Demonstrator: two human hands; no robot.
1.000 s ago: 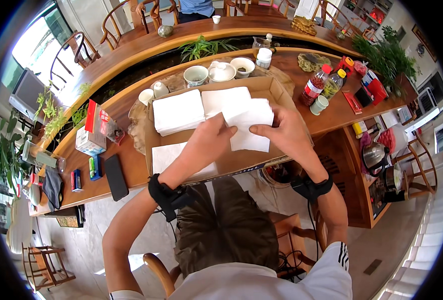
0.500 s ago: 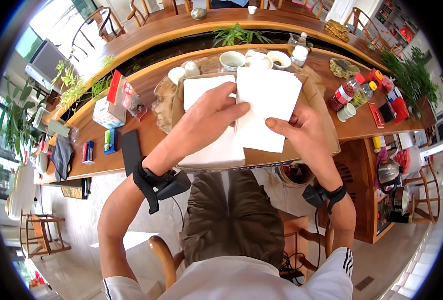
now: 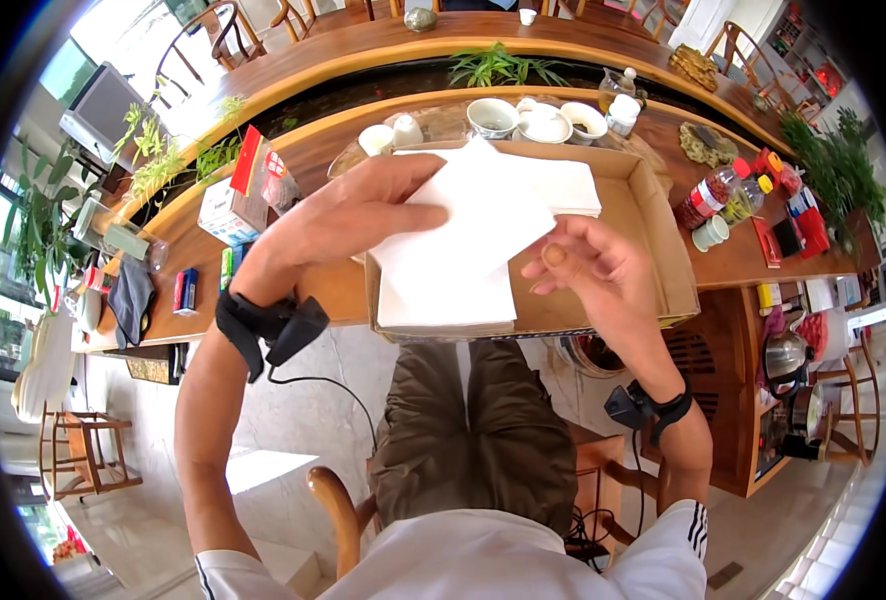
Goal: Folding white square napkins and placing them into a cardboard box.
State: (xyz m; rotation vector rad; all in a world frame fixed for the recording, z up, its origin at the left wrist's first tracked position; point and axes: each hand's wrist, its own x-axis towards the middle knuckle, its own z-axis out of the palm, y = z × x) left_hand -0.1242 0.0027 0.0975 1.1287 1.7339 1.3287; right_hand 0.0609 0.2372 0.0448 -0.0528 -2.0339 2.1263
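My left hand (image 3: 353, 210) holds several white paper sheets (image 3: 483, 215) by their left side, tilted above a shallow cardboard box (image 3: 669, 245). The thumb lies on top and the other fingers reach around the far edge. My right hand (image 3: 608, 275) is beside the sheets' right corner, palm partly up and fingers apart; whether a fingertip touches the paper I cannot tell. Below the held sheets, a white paper stack (image 3: 453, 305) lies at the box's near left. Another white paper stack (image 3: 571, 187) rests farther back, partly covered.
White cups (image 3: 493, 118) and a lidded bowl (image 3: 543, 125) stand behind the box. Drink bottles (image 3: 713, 192) and a paper cup (image 3: 709, 235) are to the right. A red-and-white carton (image 3: 228, 212) stands left. Straps with small dark devices (image 3: 298, 330) sit on my wrists.
My left hand has moved left and turned the sheets to a slant. My right hand has let go of their right edge and opened. The back stack now shows to the right.
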